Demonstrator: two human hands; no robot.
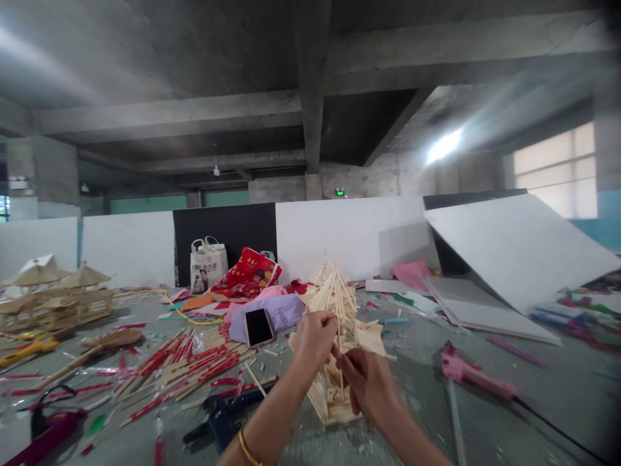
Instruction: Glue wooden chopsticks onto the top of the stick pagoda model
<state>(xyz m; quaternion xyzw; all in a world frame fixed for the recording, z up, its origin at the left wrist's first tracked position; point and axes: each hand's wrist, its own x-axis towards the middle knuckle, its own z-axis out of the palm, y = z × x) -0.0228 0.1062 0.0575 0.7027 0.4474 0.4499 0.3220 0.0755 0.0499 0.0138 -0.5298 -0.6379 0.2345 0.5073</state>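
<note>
Sprawling under bare concrete beams and hemmed by white and black panels [339, 236], cluttered grey counter [533, 388] carrying everything. Sitting at far left, finished stick pavilion [58, 298], well apart from the work in hand. Lying nearer, heap of red-wrapped chopsticks [184, 369], scattered loosely, with dark glue gun [228, 411] resting just below them near the front edge. Standing further back, white carrier bag [207, 264] and red packet [247, 275], with a phone [258, 327] lying face up on lilac cloth [276, 310]. Rising at centre, stick tower model [334, 304], standing on the counter and narrowing to a peak, its base close to the front edge. Closing on the tower's mid-height, left hand [313, 340], fingers curled in a clenched grip around the sticks there. Meeting it from below right, right hand [369, 382], fingertips pinched on what looks like a thin single stick against the tower's side, though too small and blurred to tell exactly what that grip is holding. Lying to the right, pink glue gun [473, 375] with its cord trailing off, and slanting beyond, big white board [519, 246]. Risking, by judgement: squeezing too hard with the left hand and cracking or popping glued joints; pushing sideways and tipping the tall narrow tower; letting the pinched stick slip out of line; snagging a cord and dragging a glue gun.
</note>
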